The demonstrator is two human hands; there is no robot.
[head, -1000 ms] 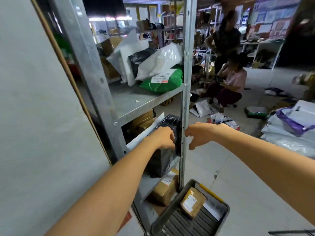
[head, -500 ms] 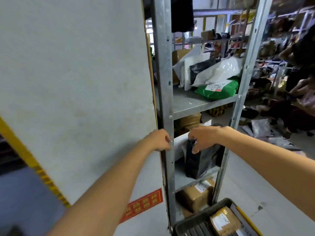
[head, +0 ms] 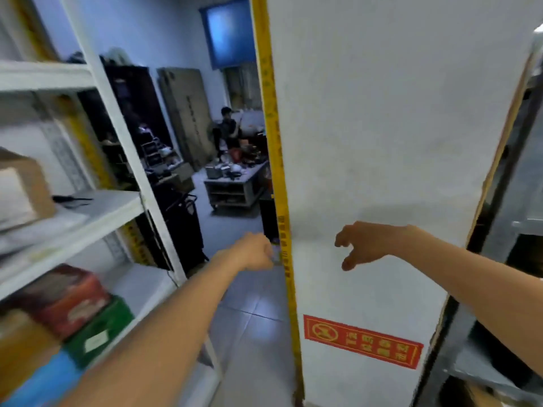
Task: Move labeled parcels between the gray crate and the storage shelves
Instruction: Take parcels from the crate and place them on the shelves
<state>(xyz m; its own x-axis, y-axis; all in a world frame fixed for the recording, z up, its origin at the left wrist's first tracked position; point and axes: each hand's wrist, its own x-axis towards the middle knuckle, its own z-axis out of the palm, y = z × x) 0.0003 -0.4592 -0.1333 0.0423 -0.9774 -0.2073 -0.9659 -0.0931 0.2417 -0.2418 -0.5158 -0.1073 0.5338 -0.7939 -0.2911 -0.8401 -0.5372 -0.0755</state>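
My left hand [head: 255, 251] is held out over the aisle floor with its back to me and its fingers curled into a fist; nothing shows plainly in it. My right hand [head: 363, 245] hangs in front of a white pillar [head: 396, 136], fingers loosely curled and holding nothing. A white shelf unit [head: 114, 207] on my left carries a brown box [head: 23, 186], a red box [head: 64, 298] and a green box [head: 101, 327]. Only a strip of the grey metal shelves [head: 526, 224] shows at the right edge. The gray crate is out of view.
The pillar has a yellow taped edge [head: 276, 171] and a red sign [head: 363, 342]. Between it and the white shelves a tiled aisle [head: 249, 312] leads to a low cart [head: 235, 186] with clutter. A person [head: 227, 124] sits far back.
My view has swung left, from the grey metal shelves to the pillar and white shelves. My right hand has let go of the black parcel; both hands have come away from the shelf.
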